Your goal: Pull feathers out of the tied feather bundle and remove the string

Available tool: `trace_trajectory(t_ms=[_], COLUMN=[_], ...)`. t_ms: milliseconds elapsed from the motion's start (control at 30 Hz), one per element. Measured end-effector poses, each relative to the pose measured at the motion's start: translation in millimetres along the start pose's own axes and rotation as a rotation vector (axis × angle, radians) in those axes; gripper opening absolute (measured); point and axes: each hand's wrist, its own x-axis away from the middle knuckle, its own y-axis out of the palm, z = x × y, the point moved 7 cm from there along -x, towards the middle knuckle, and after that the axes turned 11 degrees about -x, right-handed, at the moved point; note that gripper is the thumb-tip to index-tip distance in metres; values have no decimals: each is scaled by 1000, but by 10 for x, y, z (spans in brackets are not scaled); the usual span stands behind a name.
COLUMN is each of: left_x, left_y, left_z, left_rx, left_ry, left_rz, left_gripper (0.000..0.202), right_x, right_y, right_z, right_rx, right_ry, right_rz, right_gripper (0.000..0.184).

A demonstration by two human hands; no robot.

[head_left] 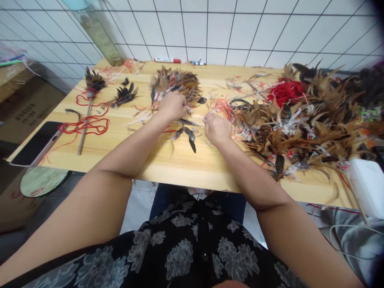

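Note:
My left hand (174,105) rests against the near side of a brown feather pile (178,82) at the middle of the table. Its fingers are curled; what they grip, if anything, is hidden. Further right, my right hand (219,129) is closed with thumb and forefinger pinched together, and I cannot make out anything between them. A few loose dark feathers (191,140) lie between the two hands. To the left, a stick with dark feathers bound at its top (95,83) lies with red cord (85,127) across it. A small dark feather bunch (125,95) lies beside it.
A large heap of brown feathers (300,136) covers the right side, with a red string bundle (286,93) on it. A phone (36,143) lies at the left edge. Markers (167,60) and a tall bottle (100,38) stand or lie by the tiled wall (249,32).

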Motion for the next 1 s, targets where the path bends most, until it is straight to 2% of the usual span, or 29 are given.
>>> trace_trajectory(t_ms=[133, 267, 367, 433, 667, 800, 1000], left_x=[-38, 53, 173, 242, 371, 408, 412], left_y=[-21, -88, -50, -17, 32, 67, 132], left_z=[-57, -95, -32, 40, 279, 358, 399], left_rx=[188, 614, 952, 1094, 1220, 1243, 1322], left_ry=[-58, -140, -185, -181, -147, -144, -143], left_rz=[9, 57, 8, -41, -185, -231, -274], left_gripper=[17, 18, 20, 24, 40, 36, 29], right_x=[-16, -60, -101, -122, -127, -136, -168], right_y=[-12, 2, 82, 147, 162, 167, 280], right_z=[55, 123, 156, 178, 169, 181, 238], right_rx=[-91, -250, -370, -428, -524, -538, -485], right_ry=[82, 77, 13, -2, -23, -25, -92], right_rz=[19, 113, 160, 160, 146, 141, 174], right_gripper=[46, 41, 38, 37, 42, 43, 24])
